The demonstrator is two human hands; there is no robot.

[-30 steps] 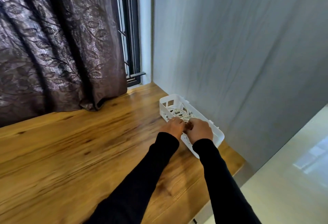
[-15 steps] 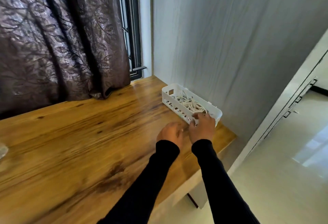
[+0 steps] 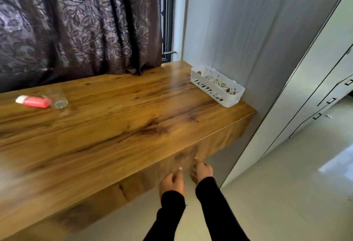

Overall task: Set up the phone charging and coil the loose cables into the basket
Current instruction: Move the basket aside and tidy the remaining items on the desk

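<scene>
Head view: the white basket (image 3: pixel 217 88) is seen at the far right corner of the wooden desk (image 3: pixel 114 126), against the wall, with pale coiled cables (image 3: pixel 219 84) lying inside it; no phone or charger can be made out. Well short of the basket, off the desk's near edge, the left hand (image 3: pixel 172 182) and right hand (image 3: pixel 202 170) are held loose with fingers relaxed, nothing gripped, though blurred. Coiling is judged done, so the basket is best left alone and the charging checked; a pink item (image 3: pixel 32 101) and a glass (image 3: pixel 59 100) lie far left of the basket.
</scene>
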